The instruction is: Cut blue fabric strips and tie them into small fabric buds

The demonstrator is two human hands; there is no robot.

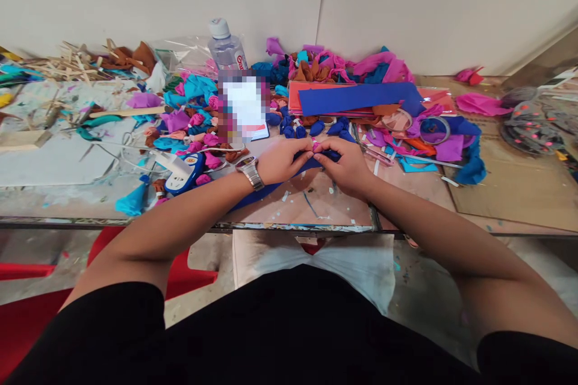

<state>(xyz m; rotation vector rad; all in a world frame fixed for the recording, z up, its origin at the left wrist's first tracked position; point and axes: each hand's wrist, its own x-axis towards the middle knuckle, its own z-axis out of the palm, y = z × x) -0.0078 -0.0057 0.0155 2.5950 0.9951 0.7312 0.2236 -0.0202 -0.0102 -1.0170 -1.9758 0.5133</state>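
Close together over the table, my left hand (285, 160) and my right hand (347, 167) are both closed on a strip of blue crepe paper (258, 196). The strip runs from my fingers down to the left, below the wrist with the metal watch (250, 172). Something small and pink (315, 145) shows between my fingertips; its kind cannot be made out. Just beyond my hands lie several twisted dark blue paper pieces (317, 128). A phone (246, 108) with a lit, blurred screen lies behind my left hand.
A bottle (228, 51) stands near the wall. Blue paper (356, 99) covers red sheets. Around are tape rolls (435, 130), paper scraps, a blue-and-white power strip (185, 174) with cables, green-handled pliers (97, 123) and cardboard (519, 186). The table's front edge (298, 228) runs before me.
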